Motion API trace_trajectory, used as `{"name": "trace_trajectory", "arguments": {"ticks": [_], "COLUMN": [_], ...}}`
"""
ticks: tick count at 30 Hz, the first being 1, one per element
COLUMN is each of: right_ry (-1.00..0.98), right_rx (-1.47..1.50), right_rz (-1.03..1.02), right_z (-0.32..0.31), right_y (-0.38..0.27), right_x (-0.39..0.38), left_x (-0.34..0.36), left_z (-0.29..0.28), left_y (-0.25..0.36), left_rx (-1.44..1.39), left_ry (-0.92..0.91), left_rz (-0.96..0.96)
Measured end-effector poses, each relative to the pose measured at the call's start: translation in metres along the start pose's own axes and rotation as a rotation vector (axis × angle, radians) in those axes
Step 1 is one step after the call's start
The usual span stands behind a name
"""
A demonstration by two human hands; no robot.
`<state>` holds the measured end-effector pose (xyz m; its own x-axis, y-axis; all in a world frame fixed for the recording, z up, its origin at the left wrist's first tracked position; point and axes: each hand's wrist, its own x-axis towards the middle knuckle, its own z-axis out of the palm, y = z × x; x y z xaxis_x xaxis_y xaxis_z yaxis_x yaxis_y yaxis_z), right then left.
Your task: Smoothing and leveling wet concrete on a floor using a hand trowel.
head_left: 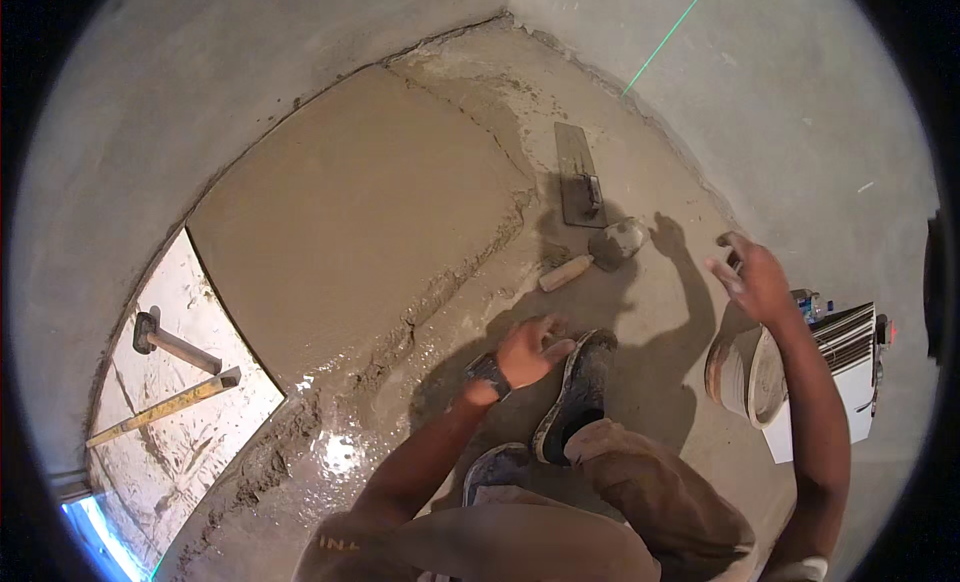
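Note:
My left hand [532,352], with a dark watch on its wrist, hovers just above my shoe [583,392]. Its fingers are loosely bent and apart, with nothing visible in them. Out to the right, my right hand [752,280] is raised above the floor, thumb and fingers spread and holding nothing. A flat rectangular trowel [575,160] lies handle up on the floor between and beyond the hands. Closer in are a rounded grey, mortar-smeared piece [618,242] and a pale cylinder [566,273]; whether these two join, I cannot tell.
Smoothed wet mortar [350,202] spreads at the left, with a ragged edge toward me. A white tile [225,422] beside it carries a mallet [178,349] and a yellow spirit level [165,409]. A bucket [728,377] and stacked tiles [845,337] stand right, near my forearm.

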<state>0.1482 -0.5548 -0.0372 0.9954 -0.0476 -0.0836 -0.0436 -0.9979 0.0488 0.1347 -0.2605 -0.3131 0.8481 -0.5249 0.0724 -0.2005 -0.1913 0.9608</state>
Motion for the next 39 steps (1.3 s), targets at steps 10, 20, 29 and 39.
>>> {"name": "trace_trajectory", "arguments": {"ticks": [10, 20, 29, 39], "right_ry": [-0.291, -0.286, -0.487, -0.477], "right_rx": [-0.05, 0.171, 0.105, 0.317], "right_rz": [0.365, 0.121, -0.102, 0.111], "right_z": [-0.037, 0.096, 0.141, 0.149], "right_y": [0.087, 0.095, 0.116, 0.154], "right_x": [-0.183, -0.181, -0.219, -0.262], "left_x": [0.022, -0.13, -0.123, -0.048], "left_z": [0.04, -0.006, 0.051, 0.107], "left_y": [0.01, -0.008, -0.012, 0.033], "left_rx": [0.031, 0.057, 0.207, 0.227], "left_ry": [-0.339, -0.458, -0.409, -0.272], "left_rz": [0.024, -0.539, -0.381, -0.092]}}
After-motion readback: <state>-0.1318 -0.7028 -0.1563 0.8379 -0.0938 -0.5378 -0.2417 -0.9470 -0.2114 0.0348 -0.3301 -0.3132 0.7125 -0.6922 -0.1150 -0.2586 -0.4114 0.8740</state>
